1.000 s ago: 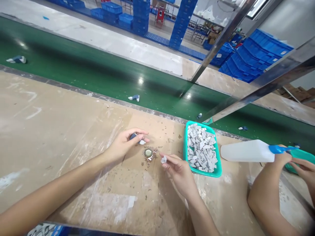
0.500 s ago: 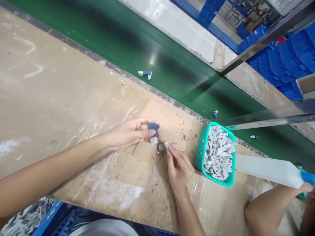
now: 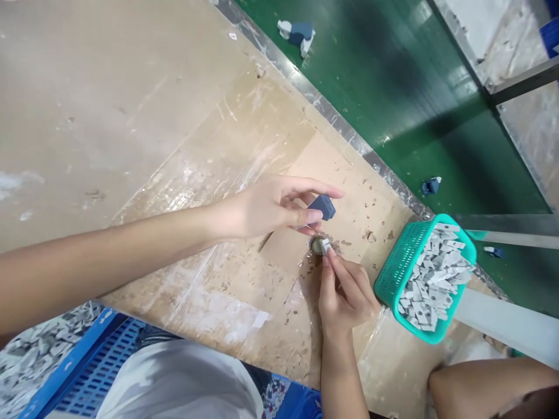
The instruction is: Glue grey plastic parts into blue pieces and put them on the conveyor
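Observation:
My left hand grips a dark blue piece between thumb and fingers, above the worktable. My right hand pinches a small light grey piece at the rim of a small round cap on the table. The cap lies just below the blue piece, partly covered by the grey one. To the right of my right hand stands a teal basket filled with light grey pieces.
Past the table's metal edge, a green belt carries blue and white assemblies. A blue crate with grey pieces is at the lower left. Another person's arm is at the lower right, near a long white object.
The view has shifted and turned. My right hand has brought the grey piece over the cap's rim. My left hand has turned the blue piece, and the white part below it no longer shows.

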`<state>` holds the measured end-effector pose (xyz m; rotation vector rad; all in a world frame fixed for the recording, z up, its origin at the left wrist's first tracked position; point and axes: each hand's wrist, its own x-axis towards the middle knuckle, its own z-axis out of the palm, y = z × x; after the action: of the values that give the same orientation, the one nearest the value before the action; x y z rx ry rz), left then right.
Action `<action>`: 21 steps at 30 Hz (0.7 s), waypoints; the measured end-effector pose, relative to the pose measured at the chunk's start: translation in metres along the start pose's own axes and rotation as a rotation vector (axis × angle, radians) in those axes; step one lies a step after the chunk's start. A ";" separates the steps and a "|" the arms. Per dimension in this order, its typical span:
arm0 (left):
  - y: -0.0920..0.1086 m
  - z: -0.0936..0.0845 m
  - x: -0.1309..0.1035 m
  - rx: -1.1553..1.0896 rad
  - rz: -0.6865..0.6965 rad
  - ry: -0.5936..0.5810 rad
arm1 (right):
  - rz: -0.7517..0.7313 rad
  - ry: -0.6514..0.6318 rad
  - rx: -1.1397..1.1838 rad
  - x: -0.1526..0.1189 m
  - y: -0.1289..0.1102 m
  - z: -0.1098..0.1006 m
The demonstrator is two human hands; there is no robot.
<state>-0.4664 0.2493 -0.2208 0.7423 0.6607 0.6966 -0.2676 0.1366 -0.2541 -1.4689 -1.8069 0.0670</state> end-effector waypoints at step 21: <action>-0.003 -0.004 -0.004 0.206 -0.024 -0.094 | 0.021 0.046 0.030 0.001 -0.003 0.000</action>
<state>-0.4709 0.2460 -0.2239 0.9498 0.6605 0.5733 -0.2699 0.1360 -0.2519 -1.4570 -1.7464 0.0698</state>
